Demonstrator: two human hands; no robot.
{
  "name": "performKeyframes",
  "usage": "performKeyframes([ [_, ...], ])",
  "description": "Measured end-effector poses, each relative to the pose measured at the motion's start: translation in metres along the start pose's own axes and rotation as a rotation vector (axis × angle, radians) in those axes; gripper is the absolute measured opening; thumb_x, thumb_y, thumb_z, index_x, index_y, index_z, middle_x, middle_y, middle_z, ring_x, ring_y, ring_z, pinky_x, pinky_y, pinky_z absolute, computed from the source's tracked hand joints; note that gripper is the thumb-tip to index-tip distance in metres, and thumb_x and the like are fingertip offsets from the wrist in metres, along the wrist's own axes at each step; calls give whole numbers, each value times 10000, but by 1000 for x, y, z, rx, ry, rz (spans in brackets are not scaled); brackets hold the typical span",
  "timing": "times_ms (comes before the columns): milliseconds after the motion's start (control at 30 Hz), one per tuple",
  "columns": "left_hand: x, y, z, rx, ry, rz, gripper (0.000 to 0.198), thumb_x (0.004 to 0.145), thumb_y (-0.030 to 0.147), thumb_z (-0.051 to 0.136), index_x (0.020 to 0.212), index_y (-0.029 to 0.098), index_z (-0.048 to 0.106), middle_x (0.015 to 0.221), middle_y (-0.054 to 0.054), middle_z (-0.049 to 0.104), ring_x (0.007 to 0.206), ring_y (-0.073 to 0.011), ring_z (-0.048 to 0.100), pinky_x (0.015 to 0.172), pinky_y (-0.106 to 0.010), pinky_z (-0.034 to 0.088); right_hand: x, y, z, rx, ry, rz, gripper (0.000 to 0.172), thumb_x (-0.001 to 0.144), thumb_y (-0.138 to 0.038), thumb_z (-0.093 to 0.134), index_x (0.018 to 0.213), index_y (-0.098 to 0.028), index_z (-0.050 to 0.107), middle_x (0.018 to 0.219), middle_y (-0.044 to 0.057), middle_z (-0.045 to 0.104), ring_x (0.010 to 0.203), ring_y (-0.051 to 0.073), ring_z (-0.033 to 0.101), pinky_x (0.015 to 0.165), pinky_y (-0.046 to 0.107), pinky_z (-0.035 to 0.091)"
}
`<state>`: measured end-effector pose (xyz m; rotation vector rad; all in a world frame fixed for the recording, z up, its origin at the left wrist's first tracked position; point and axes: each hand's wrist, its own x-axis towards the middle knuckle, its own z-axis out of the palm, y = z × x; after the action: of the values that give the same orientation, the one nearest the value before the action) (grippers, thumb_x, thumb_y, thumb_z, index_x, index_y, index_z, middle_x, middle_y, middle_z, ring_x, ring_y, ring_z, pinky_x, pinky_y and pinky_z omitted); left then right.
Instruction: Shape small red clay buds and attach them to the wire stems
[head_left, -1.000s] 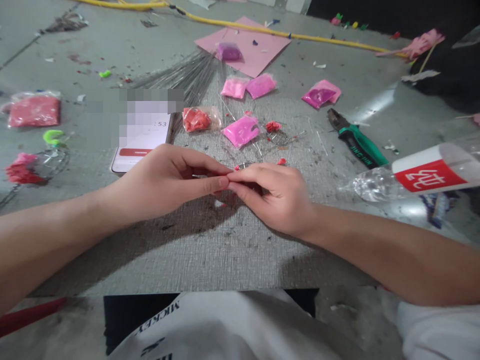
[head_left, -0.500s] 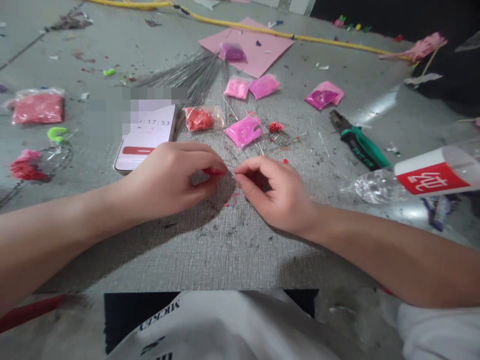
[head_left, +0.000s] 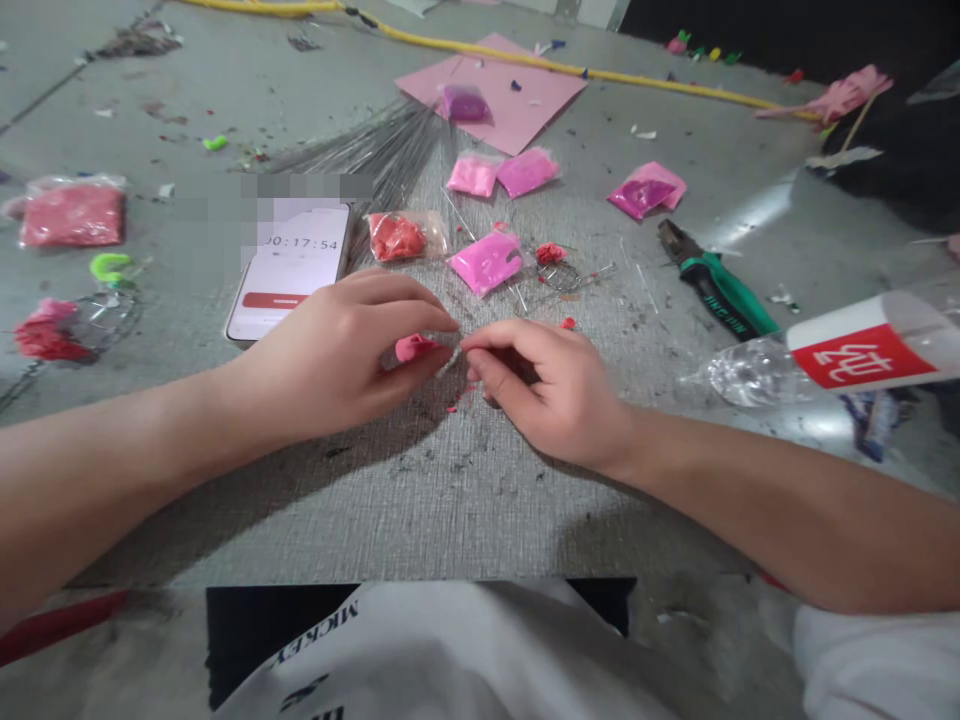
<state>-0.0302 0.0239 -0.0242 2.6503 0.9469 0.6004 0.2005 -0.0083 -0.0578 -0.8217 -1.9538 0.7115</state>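
My left hand (head_left: 367, 345) is curled round a small piece of pinkish-red clay (head_left: 414, 347), which shows between its thumb and fingers. Close beside it, my right hand (head_left: 551, 385) has thumb and index finger pinched together; what they hold, if anything, is too small to make out. A phone (head_left: 289, 265) showing a running timer lies behind my left hand. Beyond the hands are an opened packet of red clay (head_left: 401, 237) and a bright pink packet (head_left: 487, 263). A wire ring with a red clay piece (head_left: 552, 253) lies to their right.
Green-handled pliers (head_left: 724, 290) and a plastic bottle (head_left: 862, 345) lie at the right. Grey wires (head_left: 367, 150) and pink paper (head_left: 499, 85) are at the back, crossed by a yellow cable (head_left: 660, 87). A red clay packet (head_left: 73, 213) lies far left.
My left fingers have parted slightly, and more of the clay shows between them. A small gap now separates the two hands' fingertips. The phone timer has advanced by one second.
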Motion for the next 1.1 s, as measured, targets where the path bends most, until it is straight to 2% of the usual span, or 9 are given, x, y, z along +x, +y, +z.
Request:
performKeyframes([
  [100, -1, 6, -3, -35, 113, 9, 191, 945, 236, 625, 1082, 181, 746, 1053, -120, 749, 934, -237, 704, 823, -369, 540, -2, -1, 0, 24, 22, 20, 85, 1004, -209, 639, 1048, -162, 694, 819, 5, 742, 650, 83, 656, 617, 212, 539],
  [167, -1, 11, -5, -80, 128, -62, 145, 925, 246, 652, 1011, 195, 758, 918, -78, 758, 780, -194, 684, 703, -328, 516, -2, -2, 0, 14, 38, -25, 34, 979, -200, 684, 998, -173, 695, 770, -18, 732, 610, 74, 634, 601, 205, 536],
  [233, -2, 16, -7, -216, 64, -194, 141, 928, 286, 653, 945, 201, 764, 794, -35, 755, 653, -157, 647, 594, -288, 476, -1, -4, -1, -13, 49, -116, 13, 962, -181, 716, 967, -176, 706, 772, -19, 739, 631, 74, 639, 625, 203, 547],
  [333, -1, 23, -6, -507, -111, -358, 193, 939, 328, 628, 902, 199, 767, 750, -13, 759, 637, -148, 662, 542, -238, 478, 0, -4, -2, -45, 63, -240, 42, 973, -195, 713, 1007, -178, 733, 873, 22, 752, 758, 102, 678, 694, 231, 576],
  [433, 0, 27, -5, -662, -191, -406, 193, 932, 318, 624, 874, 192, 757, 716, -6, 727, 610, -128, 633, 524, -207, 473, 0, -2, -2, -59, 49, -305, 103, 989, -212, 693, 1074, -192, 747, 933, 41, 721, 808, 118, 672, 709, 259, 586],
  [567, 0, 29, -5, -826, -265, -511, 181, 955, 302, 615, 861, 191, 723, 594, 33, 582, 458, -73, 473, 403, -175, 369, -2, -1, -2, -67, 29, -327, 158, 998, -189, 672, 1132, -201, 755, 923, 28, 667, 783, 108, 636, 689, 263, 579],
  [700, -2, 29, -5, -888, -294, -549, 200, 979, 323, 606, 852, 198, 698, 608, 30, 573, 453, -73, 477, 398, -175, 402, -2, -1, -1, -80, 52, -329, 166, 991, -179, 683, 1134, -181, 765, 909, 29, 655, 739, 96, 606, 645, 251, 563],
  [900, -2, 28, -4, -949, -282, -602, 228, 1006, 340, 607, 869, 184, 701, 652, 16, 593, 494, -65, 502, 417, -161, 422, -1, 3, 1, -65, 69, -332, 210, 995, -199, 672, 1186, -212, 757, 953, 37, 672, 813, 125, 641, 697, 291, 589],
  [1100, -2, 28, -7, -937, -286, -605, 204, 1005, 295, 602, 872, 168, 691, 660, 34, 594, 499, -48, 487, 421, -152, 409, 0, 5, 2, 0, 54, -306, 227, 989, -158, 646, 1178, -205, 762, 959, 32, 651, 744, 91, 608, 625, 245, 558],
])
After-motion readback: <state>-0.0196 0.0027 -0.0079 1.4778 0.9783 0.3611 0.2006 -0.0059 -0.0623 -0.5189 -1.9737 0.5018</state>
